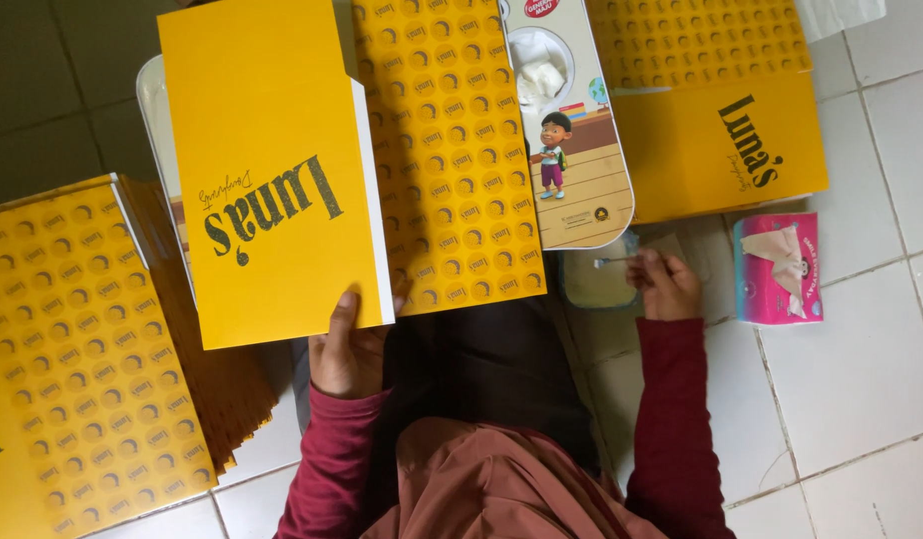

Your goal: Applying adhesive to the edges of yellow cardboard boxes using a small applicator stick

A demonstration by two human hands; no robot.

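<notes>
a person is sitting on a white tiled floor [861, 379], dark tiles lying at the upper left. the left hand [347, 349] is gripping the near edge of a yellow flat box [282, 170], thumb lying on top. the right hand [666, 284] is pinching a small brush [613, 262] over a shallow dish [593, 279]. a stack of flat boxes [82, 349] is crowding the left side; a pink tissue pack [778, 268] is lying right, bare tiles beyond.

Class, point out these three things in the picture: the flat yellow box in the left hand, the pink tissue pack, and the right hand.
Yellow box [272, 150], head view, plain yellow panel.
Tissue pack [778, 268], head view, pink top face.
Right hand [667, 287], head view, back of the hand.
</notes>
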